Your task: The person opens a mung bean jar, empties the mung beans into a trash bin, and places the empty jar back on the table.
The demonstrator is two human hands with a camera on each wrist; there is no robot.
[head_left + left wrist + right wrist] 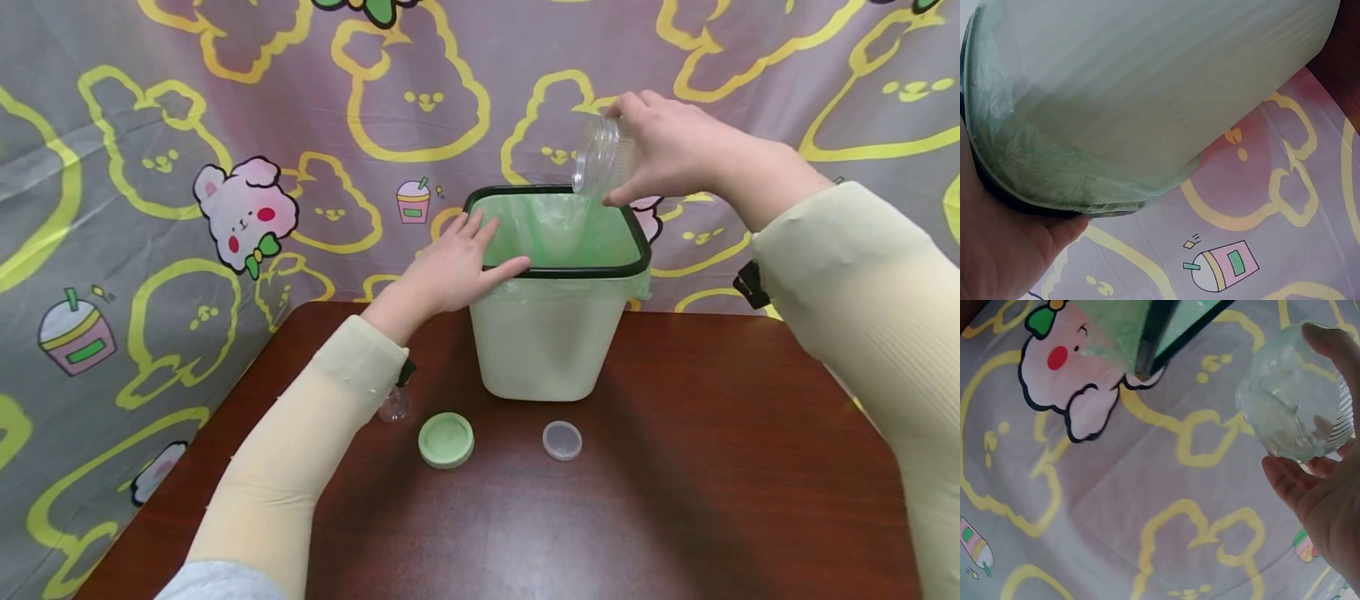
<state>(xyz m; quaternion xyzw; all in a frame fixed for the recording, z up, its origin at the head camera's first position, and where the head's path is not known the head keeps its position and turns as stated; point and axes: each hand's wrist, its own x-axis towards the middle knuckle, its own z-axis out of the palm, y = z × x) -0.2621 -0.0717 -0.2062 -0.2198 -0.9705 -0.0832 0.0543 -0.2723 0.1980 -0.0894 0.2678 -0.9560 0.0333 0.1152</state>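
Note:
A clear ribbed jar [600, 158] is held tipped on its side in my right hand [675, 150], above the far right part of the bin's rim. In the right wrist view, the fingers and thumb curl round the see-through jar [1297, 394]. The pale bin [547, 342] stands upright, lined with a thin green bag [525, 225] under a black rim. My left hand [450, 267] rests on the bin's left rim with its fingers spread. Seen from the left wrist, that hand [1010, 250] touches the dark rim and the bag's edge.
On the brown table [495, 533] lie a round green lid [446, 439] and a small translucent lid [562, 440], both in front of the bin. A small clear round item [395, 405] sits partly behind my left wrist. A patterned curtain [427, 83] hangs behind.

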